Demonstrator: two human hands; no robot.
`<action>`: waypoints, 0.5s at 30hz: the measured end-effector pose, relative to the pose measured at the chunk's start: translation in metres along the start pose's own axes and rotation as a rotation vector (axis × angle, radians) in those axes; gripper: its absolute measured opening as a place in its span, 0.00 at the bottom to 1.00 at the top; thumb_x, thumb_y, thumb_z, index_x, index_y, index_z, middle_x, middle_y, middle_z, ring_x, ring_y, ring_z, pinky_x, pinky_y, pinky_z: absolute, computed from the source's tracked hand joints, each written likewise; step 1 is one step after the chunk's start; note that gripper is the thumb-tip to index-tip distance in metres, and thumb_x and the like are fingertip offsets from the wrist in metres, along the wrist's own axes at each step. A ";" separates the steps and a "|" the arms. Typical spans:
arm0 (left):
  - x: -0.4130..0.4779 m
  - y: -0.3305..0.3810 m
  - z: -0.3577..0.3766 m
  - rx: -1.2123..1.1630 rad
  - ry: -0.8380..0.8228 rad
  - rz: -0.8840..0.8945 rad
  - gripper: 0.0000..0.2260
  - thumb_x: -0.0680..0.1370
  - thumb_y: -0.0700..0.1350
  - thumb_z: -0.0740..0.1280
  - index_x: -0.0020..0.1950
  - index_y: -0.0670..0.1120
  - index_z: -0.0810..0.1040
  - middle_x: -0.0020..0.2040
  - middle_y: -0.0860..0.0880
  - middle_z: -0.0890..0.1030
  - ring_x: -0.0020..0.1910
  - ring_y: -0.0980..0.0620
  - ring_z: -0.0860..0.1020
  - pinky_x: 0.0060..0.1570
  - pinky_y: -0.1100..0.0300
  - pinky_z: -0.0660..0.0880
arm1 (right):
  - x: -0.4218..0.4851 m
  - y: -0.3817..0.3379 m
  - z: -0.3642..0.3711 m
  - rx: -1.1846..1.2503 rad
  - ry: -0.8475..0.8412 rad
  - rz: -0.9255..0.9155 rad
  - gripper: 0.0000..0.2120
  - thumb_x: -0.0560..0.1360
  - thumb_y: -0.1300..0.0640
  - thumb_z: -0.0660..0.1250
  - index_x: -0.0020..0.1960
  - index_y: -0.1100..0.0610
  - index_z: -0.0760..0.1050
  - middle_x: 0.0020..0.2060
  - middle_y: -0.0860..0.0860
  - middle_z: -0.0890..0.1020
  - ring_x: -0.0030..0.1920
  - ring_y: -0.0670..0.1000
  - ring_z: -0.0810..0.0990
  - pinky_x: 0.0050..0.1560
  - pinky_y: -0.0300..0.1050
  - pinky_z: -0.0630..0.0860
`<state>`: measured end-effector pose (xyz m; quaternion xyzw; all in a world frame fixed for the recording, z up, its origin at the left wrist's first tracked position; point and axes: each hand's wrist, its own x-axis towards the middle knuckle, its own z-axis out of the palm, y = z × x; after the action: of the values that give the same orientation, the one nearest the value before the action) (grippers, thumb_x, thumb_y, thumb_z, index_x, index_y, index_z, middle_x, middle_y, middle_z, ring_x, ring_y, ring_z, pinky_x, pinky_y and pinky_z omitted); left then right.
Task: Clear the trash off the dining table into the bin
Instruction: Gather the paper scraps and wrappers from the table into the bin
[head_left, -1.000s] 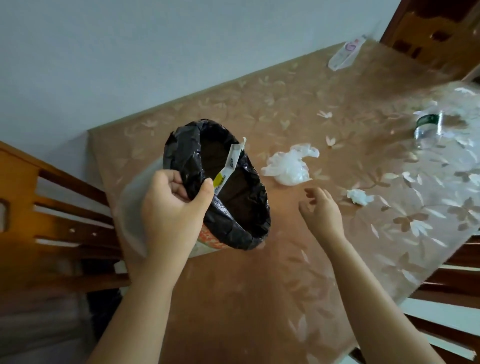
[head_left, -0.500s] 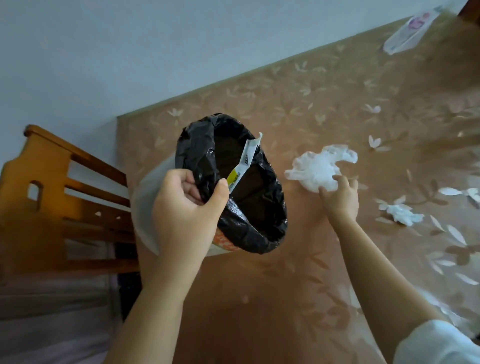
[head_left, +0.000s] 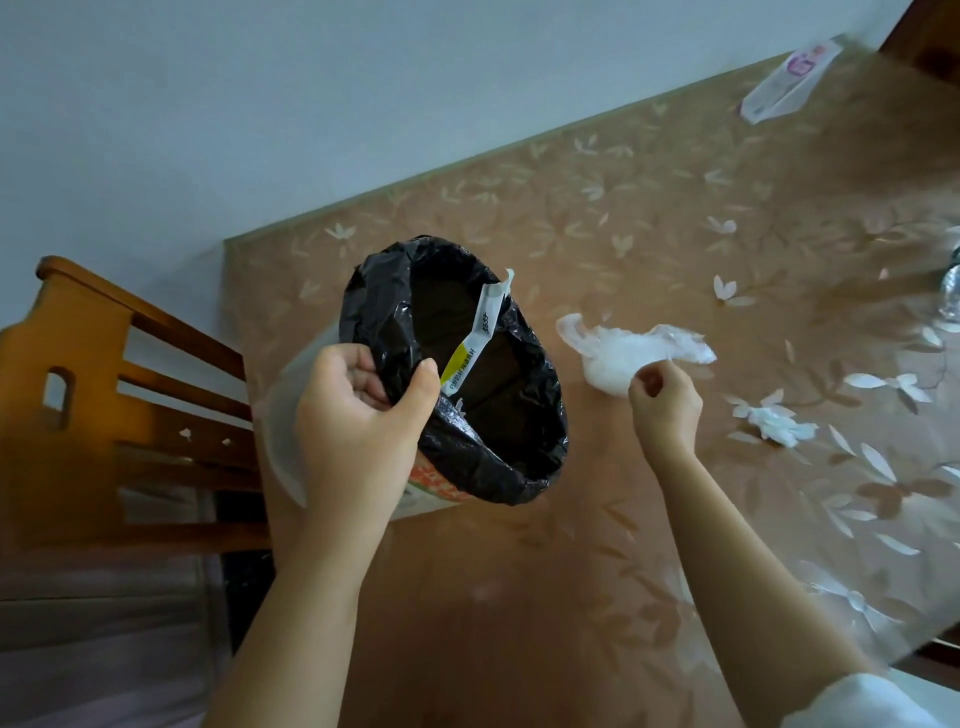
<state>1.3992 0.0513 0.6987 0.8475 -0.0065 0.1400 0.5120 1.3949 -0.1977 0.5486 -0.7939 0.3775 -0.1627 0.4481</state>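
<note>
Head view: left hand grips the bin by its rim (black liner included) above the table. Right hand pinches a crumpled white plastic bag at the bin's three o'clock.

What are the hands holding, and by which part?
The left hand grips the bin by its near rim, over the black liner. The right hand pinches the crumpled white plastic bag at its near edge.

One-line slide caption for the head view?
Left hand grips the bin rim; right hand pinches the crumpled plastic bag.
</note>
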 end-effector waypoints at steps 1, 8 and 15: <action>-0.001 -0.001 -0.001 -0.005 0.000 -0.002 0.11 0.69 0.46 0.72 0.44 0.45 0.72 0.33 0.53 0.72 0.29 0.64 0.71 0.30 0.70 0.69 | -0.005 -0.004 -0.003 0.018 0.010 -0.013 0.05 0.73 0.63 0.60 0.40 0.58 0.73 0.43 0.55 0.78 0.42 0.51 0.74 0.45 0.43 0.68; -0.014 -0.010 -0.020 -0.055 0.007 -0.042 0.11 0.70 0.48 0.72 0.44 0.47 0.72 0.34 0.53 0.73 0.30 0.58 0.72 0.32 0.64 0.71 | -0.047 -0.046 -0.033 0.138 0.083 -0.162 0.05 0.72 0.62 0.62 0.39 0.54 0.73 0.41 0.50 0.77 0.37 0.42 0.73 0.36 0.27 0.67; -0.027 -0.013 -0.038 -0.065 0.001 -0.068 0.10 0.70 0.48 0.72 0.41 0.51 0.70 0.33 0.53 0.73 0.29 0.61 0.73 0.29 0.69 0.69 | -0.099 -0.095 -0.056 0.275 0.110 -0.343 0.10 0.71 0.64 0.64 0.37 0.50 0.72 0.35 0.44 0.76 0.36 0.39 0.74 0.38 0.24 0.68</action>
<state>1.3661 0.0871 0.6977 0.8301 0.0182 0.1225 0.5436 1.3390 -0.1277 0.6661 -0.7677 0.2352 -0.3295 0.4967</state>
